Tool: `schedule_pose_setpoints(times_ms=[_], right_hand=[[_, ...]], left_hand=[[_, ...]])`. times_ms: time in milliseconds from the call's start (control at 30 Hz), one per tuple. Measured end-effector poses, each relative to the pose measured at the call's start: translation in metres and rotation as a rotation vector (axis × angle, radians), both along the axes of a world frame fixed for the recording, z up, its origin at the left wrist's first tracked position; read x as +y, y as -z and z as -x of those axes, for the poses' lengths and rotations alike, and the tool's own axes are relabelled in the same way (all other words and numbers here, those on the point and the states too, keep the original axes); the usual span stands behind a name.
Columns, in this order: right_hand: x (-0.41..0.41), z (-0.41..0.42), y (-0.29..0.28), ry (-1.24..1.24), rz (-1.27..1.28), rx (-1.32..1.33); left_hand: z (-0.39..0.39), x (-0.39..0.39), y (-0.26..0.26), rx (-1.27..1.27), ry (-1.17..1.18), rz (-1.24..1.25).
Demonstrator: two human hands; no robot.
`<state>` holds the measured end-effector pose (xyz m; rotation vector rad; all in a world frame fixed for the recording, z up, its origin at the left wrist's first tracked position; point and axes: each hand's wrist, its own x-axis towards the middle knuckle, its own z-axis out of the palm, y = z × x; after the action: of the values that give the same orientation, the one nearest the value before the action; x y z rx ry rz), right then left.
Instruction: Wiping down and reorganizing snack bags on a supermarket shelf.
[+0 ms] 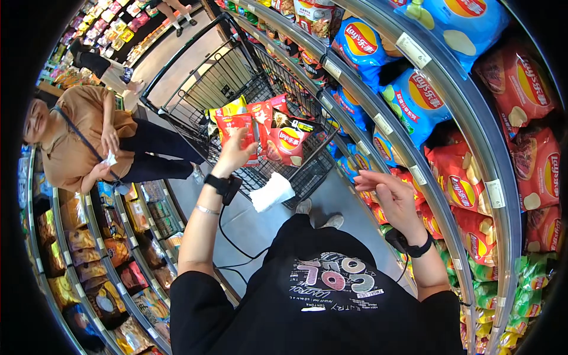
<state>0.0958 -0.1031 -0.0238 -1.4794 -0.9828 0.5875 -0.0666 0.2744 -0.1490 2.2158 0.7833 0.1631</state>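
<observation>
My left hand (236,151) reaches over a black wire shopping cart (195,102), its fingers apart and nothing in them. Just beyond it in the basket lie a red snack bag (235,128), a red Lay's chip bag (286,145), a yellow bag (231,108) and a black bag (295,123). A crumpled white paper or tissue (273,193) shows at the cart's near end; whether it rests on the rim is unclear. My right hand (392,199) is raised beside the chip shelves, empty, the thumb away from the fingers.
Shelves with blue Lay's bags (415,106) and red Lay's bags (461,182) curve along the right. A person (88,133) holding something white stands left of the cart. Packaged-snack shelves (102,262) line the lower left. A dark cable (235,248) hangs from my left wrist.
</observation>
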Motion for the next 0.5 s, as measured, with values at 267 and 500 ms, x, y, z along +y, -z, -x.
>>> schedule_pose_setpoints(times_ms=[267, 500], right_hand=[[0.044, 0.018, -0.001, 0.087, 0.102, 0.06], [0.052, 0.025, -0.004, 0.148, 0.189, -0.019]], left_hand=[[-0.082, 0.01, 0.056, -0.128, 0.131, 0.171], [-0.111, 0.023, 0.093, 0.009, 0.075, 0.068]])
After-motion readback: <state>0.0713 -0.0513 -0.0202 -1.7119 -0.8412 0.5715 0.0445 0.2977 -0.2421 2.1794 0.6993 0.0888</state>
